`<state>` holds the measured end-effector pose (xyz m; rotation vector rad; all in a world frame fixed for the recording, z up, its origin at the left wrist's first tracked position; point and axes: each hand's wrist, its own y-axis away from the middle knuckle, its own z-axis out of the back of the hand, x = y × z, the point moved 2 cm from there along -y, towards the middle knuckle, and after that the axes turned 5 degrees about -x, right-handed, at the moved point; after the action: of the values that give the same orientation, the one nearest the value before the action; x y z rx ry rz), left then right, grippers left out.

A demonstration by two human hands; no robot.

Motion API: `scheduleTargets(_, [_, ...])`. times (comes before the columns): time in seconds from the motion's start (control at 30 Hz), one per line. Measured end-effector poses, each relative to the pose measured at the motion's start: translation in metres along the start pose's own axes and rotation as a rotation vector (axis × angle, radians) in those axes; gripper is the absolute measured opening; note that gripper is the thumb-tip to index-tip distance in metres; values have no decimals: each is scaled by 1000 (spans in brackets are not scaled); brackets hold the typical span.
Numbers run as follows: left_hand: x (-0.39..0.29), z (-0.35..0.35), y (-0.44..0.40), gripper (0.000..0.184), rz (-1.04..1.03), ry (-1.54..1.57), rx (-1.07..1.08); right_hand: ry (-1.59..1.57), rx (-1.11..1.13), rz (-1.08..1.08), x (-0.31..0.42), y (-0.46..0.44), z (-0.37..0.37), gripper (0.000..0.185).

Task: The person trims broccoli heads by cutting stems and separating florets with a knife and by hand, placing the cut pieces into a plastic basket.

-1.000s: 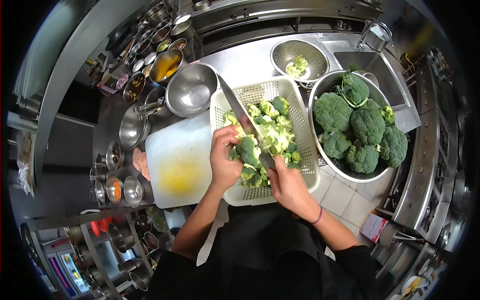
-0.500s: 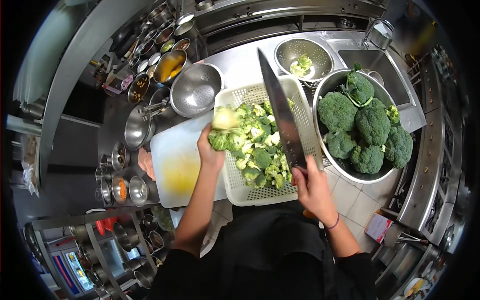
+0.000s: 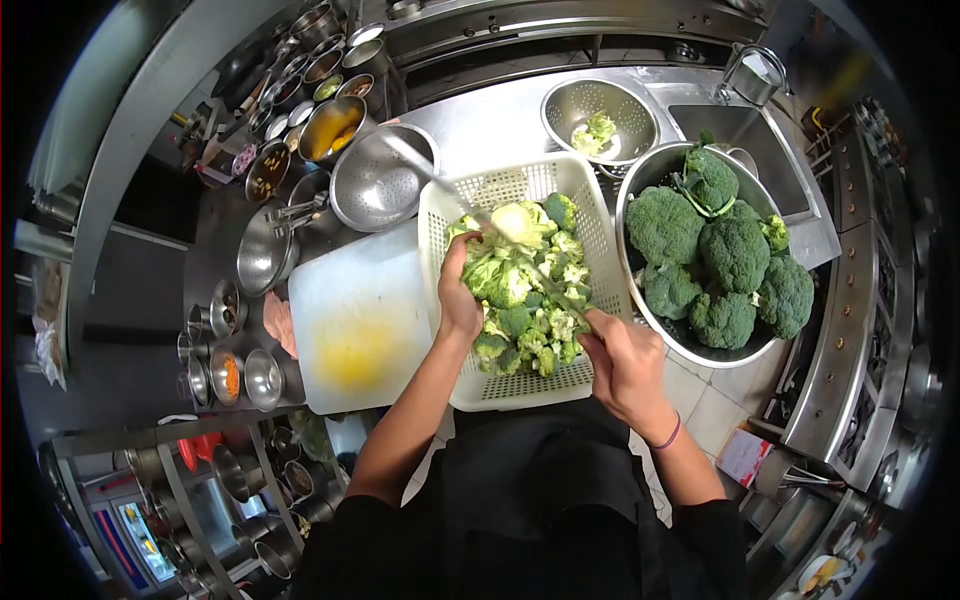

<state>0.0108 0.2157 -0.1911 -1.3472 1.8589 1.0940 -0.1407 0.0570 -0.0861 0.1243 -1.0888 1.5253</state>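
My left hand (image 3: pixel 460 290) is closed round a head of broccoli (image 3: pixel 505 270), cut stem up, over the left part of a pale perforated basket (image 3: pixel 480 397). My right hand (image 3: pixel 627 365) grips a large knife near the basket's right side. The knife's blade (image 3: pixel 425 165) is smeared by motion and slants up and left across the broccoli. Beneath both hands, many cut florets (image 3: pixel 535 340) fill the basket. To the right, a big metal bowl (image 3: pixel 700 353) holds several whole broccoli heads (image 3: pixel 735 250).
Left of the basket lies a white cutting board (image 3: pixel 350 300) with a yellow stain. An empty metal colander (image 3: pixel 380 180) stands behind it. Another colander (image 3: pixel 625 105) with a pale green piece sits near the sink (image 3: pixel 745 135). Small bowls (image 3: pixel 264 380) line the left.
The broccoli and my left hand have moved right, over the basket. The knife has swung from nearly upright to a left slant across the broccoli. The view has shifted slightly.
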Motion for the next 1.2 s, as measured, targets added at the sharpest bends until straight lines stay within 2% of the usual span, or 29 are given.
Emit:
scheduleTargets(0.13, [5,3,-1,38,-23,-23,132,-56,-43,166,2,-8,-5,26])
scheduleTargets(0.2, [-5,-6,8,38,-5,-27,73,97,110,107,-12,-3,-25,21])
scheduleTargets(0.23, [-8,-7,11,38,15,-33,20,97,111,108,-19,4,-33,21])
scheduleTargets(0.27, [16,19,-9,39,-181,-254,68,152,212,-19,-28,11,-42,16])
scheduleTargets(0.3, [15,12,0,39,-39,-152,-21,206,311,-134,-34,13,-48,13])
scheduleTargets(0.4, [-2,0,21,39,18,18,-9,165,330,-179,-32,16,-50,14])
scheduleTargets(0.47, [-12,-6,25,32,256,187,188,165,328,-176,-39,17,-50,17])
scheduleTargets(0.57, [-8,-7,25,36,227,98,91,155,374,-203,-47,18,-52,18])
scheduleTargets(0.63, [-1,-5,19,35,203,82,148,25,295,-252,-50,15,-49,16])
scheduleTargets(0.67, [0,-4,15,35,112,2,193,29,292,-251,-51,12,-47,16])
scheduleTargets(0.7, [-1,-6,13,35,20,-78,235,-137,314,-381,-52,9,-45,15])
scheduleTargets(0.73, [-2,-7,14,35,19,-77,236,-305,334,-511,-53,8,-45,14])
scheduleTargets(0.77, [-2,-9,14,34,88,-55,226,-305,330,-511,-54,7,-45,14])
scheduleTargets(0.83, [2,-11,11,34,157,-32,220,-457,362,-713,-59,9,-48,15])
scheduleTargets(0.9, [11,-12,5,27,122,-76,201,-432,354,-682,-58,12,-50,19])
scheduleTargets(1.0, [12,-17,12,25,216,-68,181,-216,265,-502,-63,20,-57,25])
scheduleTargets(1.07, [13,-17,12,25,254,-50,188,-267,272,-504,-67,21,-59,24])
scheduleTargets(1.13, [15,-16,10,29,205,-83,193,-314,274,-507,-70,17,-55,24])
scheduleTargets(1.17, [22,-13,5,29,207,-85,196,-546,367,-711,-69,15,-52,24])
scheduleTargets(1.2, [32,-6,-6,28,91,-228,198,-780,460,-910,-68,15,-51,25])
